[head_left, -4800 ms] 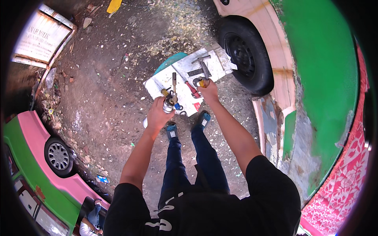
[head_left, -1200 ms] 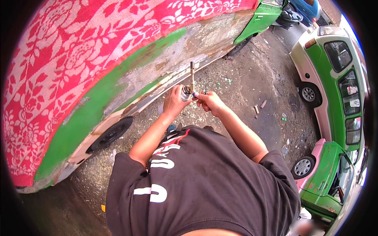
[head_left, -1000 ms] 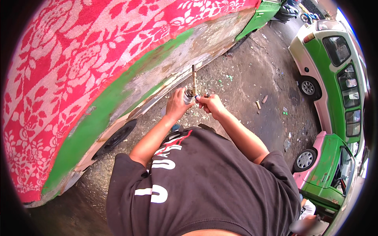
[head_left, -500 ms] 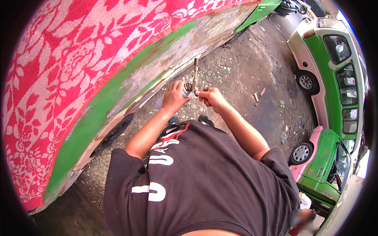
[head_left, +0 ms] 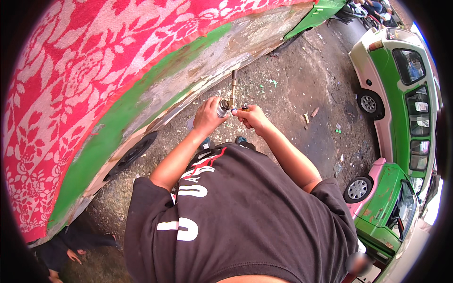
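A blowtorch with a slim brass-coloured tube (head_left: 233, 85) on a gas canister (head_left: 222, 109) is held out in front of my chest, its nozzle pointing away from me. My left hand (head_left: 207, 117) wraps around the canister. Close against the torch's valve, my right hand (head_left: 254, 117) is closed, thumb and fingers pinched together. A small dark and yellowish piece (head_left: 245, 108) shows at its fingertips, with a bluish bit beside the thumb; both are too small to name. No flame is visible at the nozzle.
To the left stands a worn green vehicle panel (head_left: 106, 146) with stripped paint, under a red and pink floral cloth (head_left: 89, 70). Green and pink vehicles (head_left: 384, 188) are parked at right. Debris litters the ground (head_left: 292, 89). A person in dark clothing (head_left: 71, 245) is at lower left.
Both hands keep nearly the same place on the torch. My view has shifted slightly, and a person in dark clothing has come into sight at lower left.
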Tool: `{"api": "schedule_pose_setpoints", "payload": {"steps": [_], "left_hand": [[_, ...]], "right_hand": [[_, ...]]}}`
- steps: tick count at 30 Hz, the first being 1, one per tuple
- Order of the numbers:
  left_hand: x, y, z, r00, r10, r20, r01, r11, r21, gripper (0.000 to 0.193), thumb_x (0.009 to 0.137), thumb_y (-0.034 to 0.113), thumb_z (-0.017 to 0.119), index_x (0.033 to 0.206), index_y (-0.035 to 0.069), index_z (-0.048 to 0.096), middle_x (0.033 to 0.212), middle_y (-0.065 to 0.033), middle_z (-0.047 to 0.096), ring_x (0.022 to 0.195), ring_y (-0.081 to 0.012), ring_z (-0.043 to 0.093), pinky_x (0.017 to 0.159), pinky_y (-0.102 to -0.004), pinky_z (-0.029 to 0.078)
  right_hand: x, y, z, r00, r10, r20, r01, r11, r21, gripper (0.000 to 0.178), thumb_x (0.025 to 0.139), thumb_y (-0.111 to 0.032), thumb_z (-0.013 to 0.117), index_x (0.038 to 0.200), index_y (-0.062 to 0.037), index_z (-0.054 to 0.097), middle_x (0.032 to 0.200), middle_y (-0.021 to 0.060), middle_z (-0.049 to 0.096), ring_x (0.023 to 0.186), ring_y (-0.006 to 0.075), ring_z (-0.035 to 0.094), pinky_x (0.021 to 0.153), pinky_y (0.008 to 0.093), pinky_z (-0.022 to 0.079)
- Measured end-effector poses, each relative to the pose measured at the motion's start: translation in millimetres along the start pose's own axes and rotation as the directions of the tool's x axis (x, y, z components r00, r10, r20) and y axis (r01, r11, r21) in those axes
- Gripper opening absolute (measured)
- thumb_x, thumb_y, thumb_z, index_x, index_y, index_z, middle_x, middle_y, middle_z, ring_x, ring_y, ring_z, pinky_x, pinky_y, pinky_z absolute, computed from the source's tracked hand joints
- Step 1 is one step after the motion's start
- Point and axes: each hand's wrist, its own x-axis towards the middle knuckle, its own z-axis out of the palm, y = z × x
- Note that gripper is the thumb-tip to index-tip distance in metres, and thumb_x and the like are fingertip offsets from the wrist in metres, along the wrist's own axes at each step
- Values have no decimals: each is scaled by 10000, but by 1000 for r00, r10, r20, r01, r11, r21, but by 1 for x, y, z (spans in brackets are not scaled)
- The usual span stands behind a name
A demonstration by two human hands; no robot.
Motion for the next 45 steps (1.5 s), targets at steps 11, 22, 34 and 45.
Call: {"api": "schedule_pose_setpoints", "payload": {"steps": [11,22,34,45], "left_hand": [[6,-2,0,999,13,37,-13,1000,9,728,742,359,827,1329,68,509,1286,-118,562,1194,-334,563,999,-454,471],[9,0,-20,997,-76,-5,76,997,-27,696,686,320,856,1270,92,555,1249,-121,613,1109,-336,634,913,-437,540],[9,-5,-66,1000,12,-25,-16,985,-170,630,627,257,856,1171,80,592,1097,-121,671,1002,-312,680,856,-396,550],[-20,6,-86,995,78,-69,-92,970,-224,691,576,256,862,1187,76,593,1138,-128,661,1039,-335,672,872,-411,559]], "right_hand": [[9,2,-4,1000,9,21,-9,1000,-5,257,885,-241,770,744,-70,640,610,-22,538,432,53,375,402,271,242],[6,-15,-4,988,-141,-58,144,989,42,251,931,-192,630,1128,-65,540,741,-14,538,552,54,418,471,249,329],[20,-47,-29,951,-297,-91,306,944,120,186,998,-221,525,1147,-114,556,819,-16,615,650,71,514,549,239,403],[31,-86,17,990,-141,20,131,955,266,346,951,-354,537,750,-74,564,572,-17,479,445,86,381,393,270,283]]}}
